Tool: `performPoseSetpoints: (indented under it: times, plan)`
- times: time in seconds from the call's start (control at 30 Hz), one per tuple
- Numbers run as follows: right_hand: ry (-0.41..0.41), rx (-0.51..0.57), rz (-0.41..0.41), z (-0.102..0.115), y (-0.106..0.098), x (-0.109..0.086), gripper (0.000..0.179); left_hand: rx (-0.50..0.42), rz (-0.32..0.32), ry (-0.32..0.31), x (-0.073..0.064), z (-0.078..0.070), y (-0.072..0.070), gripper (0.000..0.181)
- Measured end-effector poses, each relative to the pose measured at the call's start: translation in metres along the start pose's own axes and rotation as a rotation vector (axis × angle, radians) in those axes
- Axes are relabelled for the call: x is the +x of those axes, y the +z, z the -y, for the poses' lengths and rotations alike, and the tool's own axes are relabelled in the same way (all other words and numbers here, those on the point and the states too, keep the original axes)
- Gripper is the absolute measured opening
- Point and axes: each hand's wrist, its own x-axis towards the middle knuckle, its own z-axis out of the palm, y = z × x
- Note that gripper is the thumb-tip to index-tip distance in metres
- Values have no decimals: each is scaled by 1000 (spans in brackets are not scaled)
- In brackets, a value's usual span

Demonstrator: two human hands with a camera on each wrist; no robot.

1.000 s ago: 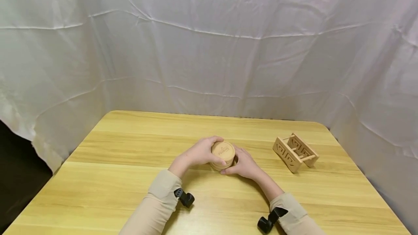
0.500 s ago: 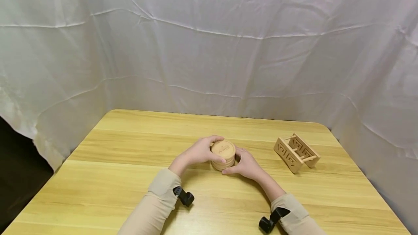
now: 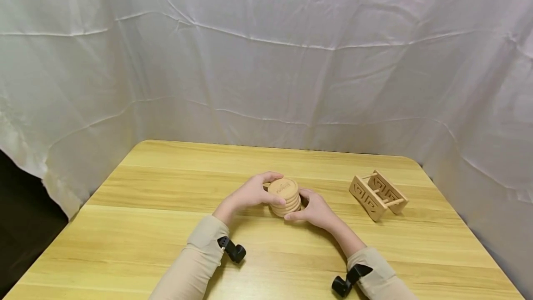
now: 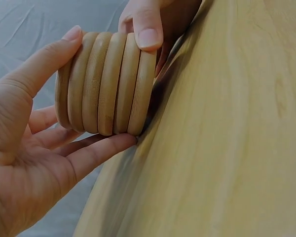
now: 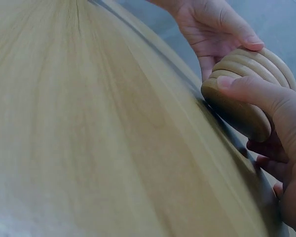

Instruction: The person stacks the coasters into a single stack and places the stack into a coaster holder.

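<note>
Between both hands is a stack of several round wooden coasters point(image 3: 284, 189), its top one bearing a printed mark. My left hand point(image 3: 250, 194) grips the upper coasters, thumb on the near side and fingers round the far side. Lower down, my right hand point(image 3: 317, 210) holds the stack from the right, its thumb on the bottom coaster in the right wrist view. The coasters point(image 4: 106, 84) lie flat against one another, edges slightly staggered. In the right wrist view the bottom coaster point(image 5: 237, 111) shows its dark underside, tilted close over the table. The right fingertips are hidden behind the stack.
A wooden coaster holder point(image 3: 367, 198) with cut-out side panels and crossbars stands to the right of the hands on the wooden table point(image 3: 145, 240). A pale cloth curtain point(image 3: 266, 68) hangs behind the table's far edge. Black wrist cameras point(image 3: 233, 250) sit on both sleeves.
The top of the stack has shifted slightly left with my left hand, so the stack leans left and more coaster edges show. My right hand has moved slightly right. The holder has stayed put.
</note>
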Motion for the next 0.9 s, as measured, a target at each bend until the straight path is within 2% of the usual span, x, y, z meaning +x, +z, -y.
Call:
performPoseSetpoints:
  times: [0.27,0.5,0.73,0.9]
  plan:
    - [-7,176,36,0,-3,1,82,-181,3,-47,0,0,0,79]
    - [38,287,12,3,-6,0,79,-227,-19,-64,1,0,-1,76]
    - [88,443,7,11,-13,-2,72,-478,-6,-60,3,0,3,72]
    - [90,559,-50,16,-16,-1,69,-621,-29,-29,5,-1,8,69]
